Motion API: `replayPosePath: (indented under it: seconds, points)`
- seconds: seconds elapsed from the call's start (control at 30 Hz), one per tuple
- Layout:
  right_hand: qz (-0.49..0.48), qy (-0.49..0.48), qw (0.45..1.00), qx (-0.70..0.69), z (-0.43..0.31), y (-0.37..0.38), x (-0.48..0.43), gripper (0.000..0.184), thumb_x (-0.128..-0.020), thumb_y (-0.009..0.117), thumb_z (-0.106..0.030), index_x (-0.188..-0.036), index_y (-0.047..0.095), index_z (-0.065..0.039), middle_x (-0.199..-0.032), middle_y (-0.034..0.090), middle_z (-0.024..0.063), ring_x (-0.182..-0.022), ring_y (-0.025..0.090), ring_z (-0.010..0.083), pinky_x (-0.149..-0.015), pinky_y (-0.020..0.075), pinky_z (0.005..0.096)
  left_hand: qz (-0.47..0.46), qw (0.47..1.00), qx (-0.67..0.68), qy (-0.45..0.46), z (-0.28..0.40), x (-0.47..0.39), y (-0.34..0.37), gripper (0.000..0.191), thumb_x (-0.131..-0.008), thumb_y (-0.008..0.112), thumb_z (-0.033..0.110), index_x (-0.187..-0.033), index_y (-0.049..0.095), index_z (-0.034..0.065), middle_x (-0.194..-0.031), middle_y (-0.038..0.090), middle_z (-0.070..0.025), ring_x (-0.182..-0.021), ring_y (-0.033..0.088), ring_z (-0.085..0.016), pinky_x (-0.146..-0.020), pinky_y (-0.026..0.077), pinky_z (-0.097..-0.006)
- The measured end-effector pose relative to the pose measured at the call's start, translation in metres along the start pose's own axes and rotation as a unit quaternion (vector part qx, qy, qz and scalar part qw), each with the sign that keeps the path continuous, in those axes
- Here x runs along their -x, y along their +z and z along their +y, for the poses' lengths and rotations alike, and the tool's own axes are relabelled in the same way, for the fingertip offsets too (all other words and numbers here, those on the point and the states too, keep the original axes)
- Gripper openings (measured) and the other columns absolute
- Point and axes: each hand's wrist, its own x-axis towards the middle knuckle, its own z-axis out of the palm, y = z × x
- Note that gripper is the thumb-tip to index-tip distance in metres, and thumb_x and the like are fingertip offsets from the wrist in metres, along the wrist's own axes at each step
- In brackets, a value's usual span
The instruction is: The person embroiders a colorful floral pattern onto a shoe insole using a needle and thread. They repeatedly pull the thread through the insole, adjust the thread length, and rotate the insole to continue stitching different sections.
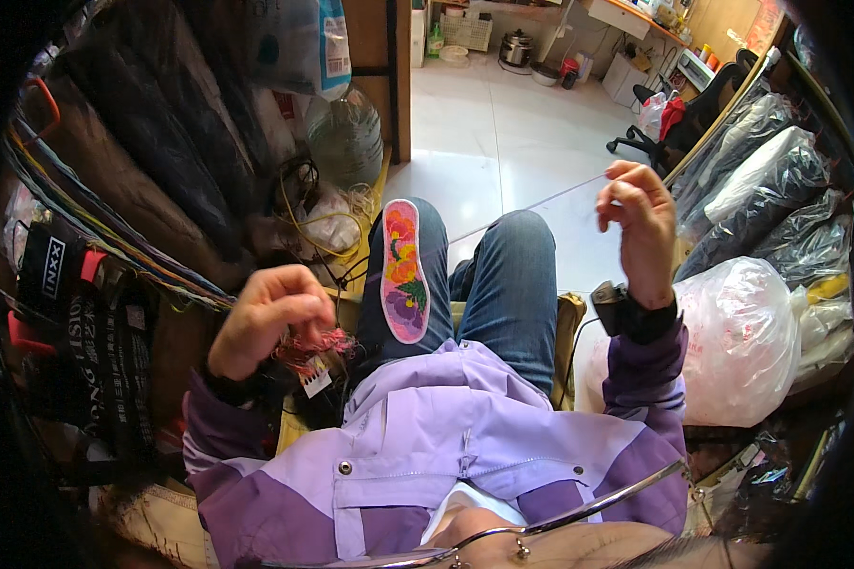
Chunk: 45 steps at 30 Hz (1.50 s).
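A pale thread (534,206) runs taut and slanting across my lap. Its upper end is pinched in the fingers of my right hand (639,217), raised beyond my right knee. Toward the other end the line grows faint and leads to the curled fingertips of my left hand (274,316), left of my thigh. An insole (403,274) with bright embroidered flowers lies flat on my left thigh, untouched by either hand. Just below my left fingers is a tangle of pink and red threads (334,341) with a white card tag (316,379).
Hanging skeins of coloured thread (124,245) and dark bags (107,334) crowd the left. On the right are a full white plastic bag (736,348) and plastic-wrapped rolls (768,171). An office chair (690,107) stands farther off on the tiled floor (462,128).
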Motion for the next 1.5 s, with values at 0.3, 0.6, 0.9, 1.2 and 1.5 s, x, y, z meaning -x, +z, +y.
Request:
replayPosePath:
  seconds: [0.3,0.6,0.9,1.2,1.5]
  points:
    - [0.083,0.026,0.993,-0.079,-0.009,-0.08,-0.005,0.012,-0.092,0.061,-0.013,-0.094,0.064,-0.002,-0.106,0.065,0.0084,-0.075,0.056,0.0117,-0.061,0.0452,0.0236,0.094,0.994,-0.027,0.054,-0.002,0.005,-0.061,0.016,-0.091,0.063,0.02,-0.085,0.061,0.005,-0.077,0.065,-0.0039,-0.06,0.057,-0.008,-0.054,0.046,-0.0217]
    - [0.05,0.037,0.972,-0.225,-0.018,-0.146,0.002,0.009,-0.094,0.06,-0.005,-0.099,0.057,0.002,-0.115,0.063,0.0158,-0.079,0.054,0.0138,-0.064,0.0495,0.0239,0.099,0.993,0.016,0.055,-0.011,0.003,-0.078,0.015,-0.092,0.064,0.02,-0.086,0.061,0.0057,-0.079,0.065,-0.003,-0.063,0.058,-0.007,-0.056,0.047,-0.0221]
    - [0.033,0.063,0.921,-0.383,-0.025,-0.149,0.009,0.013,-0.092,0.056,-0.001,-0.1,0.054,0.008,-0.12,0.057,0.0174,-0.088,0.055,0.0199,-0.075,0.0545,0.0287,0.106,0.993,-0.017,0.041,-0.023,-0.007,-0.081,0.015,-0.089,0.067,0.018,-0.085,0.061,0.0051,-0.082,0.068,-0.006,-0.068,0.063,-0.01,-0.061,0.052,-0.0239]
    - [0.027,0.053,0.918,-0.391,-0.042,-0.143,0.017,0.024,-0.093,0.055,-0.003,-0.112,0.05,0.012,-0.106,0.053,0.0134,-0.086,0.054,0.0174,-0.07,0.0494,0.0275,0.09,0.995,-0.044,0.026,-0.044,-0.028,-0.073,0.008,-0.086,0.062,0.008,-0.084,0.061,0.0,-0.088,0.07,-0.0139,-0.073,0.068,-0.015,-0.067,0.058,-0.0279]
    - [0.018,0.061,0.867,-0.493,-0.035,-0.147,0.022,0.014,-0.093,0.052,-0.001,-0.105,0.049,0.006,-0.091,0.053,0.0095,-0.069,0.053,0.0154,-0.063,0.0481,0.0275,0.105,0.992,-0.065,0.019,-0.081,-0.055,-0.049,0.01,-0.08,0.064,-0.001,-0.075,0.056,0.0002,-0.088,0.071,-0.0161,-0.073,0.067,-0.013,-0.066,0.056,-0.0257]
